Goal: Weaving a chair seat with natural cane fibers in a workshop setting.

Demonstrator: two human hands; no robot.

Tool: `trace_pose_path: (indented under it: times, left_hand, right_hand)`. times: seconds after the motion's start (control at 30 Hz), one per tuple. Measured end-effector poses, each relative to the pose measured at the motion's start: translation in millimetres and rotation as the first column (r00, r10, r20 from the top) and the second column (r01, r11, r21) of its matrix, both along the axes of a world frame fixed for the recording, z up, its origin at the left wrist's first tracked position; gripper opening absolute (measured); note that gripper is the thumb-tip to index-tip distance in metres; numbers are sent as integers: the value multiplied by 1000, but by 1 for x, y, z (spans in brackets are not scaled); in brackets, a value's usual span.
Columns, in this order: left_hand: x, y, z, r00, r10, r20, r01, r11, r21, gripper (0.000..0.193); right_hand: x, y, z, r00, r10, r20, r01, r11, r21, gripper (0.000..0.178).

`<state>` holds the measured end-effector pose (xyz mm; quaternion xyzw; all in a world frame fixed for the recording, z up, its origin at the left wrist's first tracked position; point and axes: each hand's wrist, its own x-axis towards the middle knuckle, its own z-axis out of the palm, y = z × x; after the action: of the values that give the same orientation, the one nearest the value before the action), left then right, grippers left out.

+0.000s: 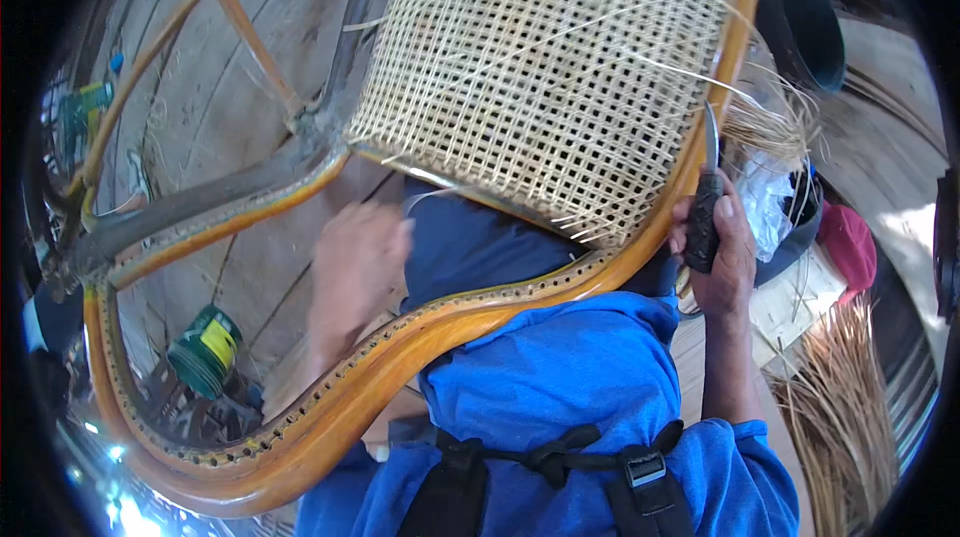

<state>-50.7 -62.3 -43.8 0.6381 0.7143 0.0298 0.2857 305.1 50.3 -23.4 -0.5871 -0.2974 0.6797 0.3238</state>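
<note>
A curved, varnished wooden chair frame [400, 355] lies across my lap, with a row of small holes along its bare lower loop. Woven cane webbing [545, 67] fills its upper part, and short strand ends stick out at the lower edge. My right hand [737, 262] grips the black handle of a knife [704, 227], blade upward, beside the right rail. Inside the frame's opening, my left hand [355, 272] is blurred, its fingers curled at the end of a pale cane strand [428, 194] that comes from the panel's lower edge. Its fingertips are partly smeared.
Loose cane strands [765, 127] bunch by the right rail, near a dark bucket [805, 22]. A clear plastic bag [765, 207] and a red cloth [848, 242] lie below. A cane bundle [840, 427] rests at lower right. A green can [205, 352] stands at left.
</note>
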Motion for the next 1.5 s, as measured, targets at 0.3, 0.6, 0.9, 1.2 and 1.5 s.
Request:
trace_pose_path:
  times: [0.3,0.6,0.9,1.2,1.5]
  left_hand:
    - [-69,-212,-63,729,655,-200,-616,500,-609,37]
    - [14,-223,-83,-80,881,466,-800,222,-558,25]
    - [53,-74,8,-584,111,804,-658,515,-549,23]
    - [64,-53,14,-490,34,871,-750,492,-441,25]
    - [60,-77,12,-265,-59,962,-935,259,-242,24]
  right_hand:
    - [17,55,-13,559,199,805,-631,732,257,17]
    - [0,102,-14,142,162,977,-922,380,71,10]
    - [-31,131,5,225,635,739,-956,292,40,22]
    - [28,187,8,155,593,791,-951,306,-44,20]
    - [249,185,88,959,231,166,-271,919,285,15]
